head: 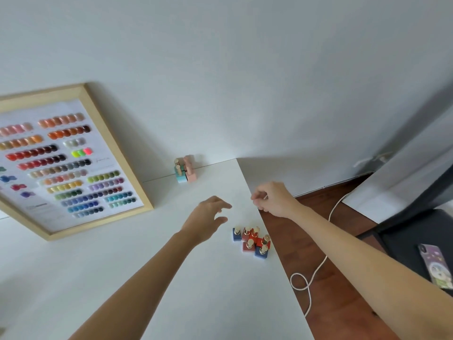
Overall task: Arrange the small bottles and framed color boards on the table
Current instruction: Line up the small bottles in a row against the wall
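While your left hand [208, 217] hovers with fingers spread, holding nothing, your right hand [272, 200] curls at the table [171, 278] edge; whether it grips anything is unclear. Six upright bottles [252, 240] cluster just below the left hand; beyond it more bottles [185, 170] stand; left leans one board [63, 160].

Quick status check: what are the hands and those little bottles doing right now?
Left hand open, empty, above table. Right hand curled at table edge; contents unclear. Near bottle cluster untouched. Nothing blocking.
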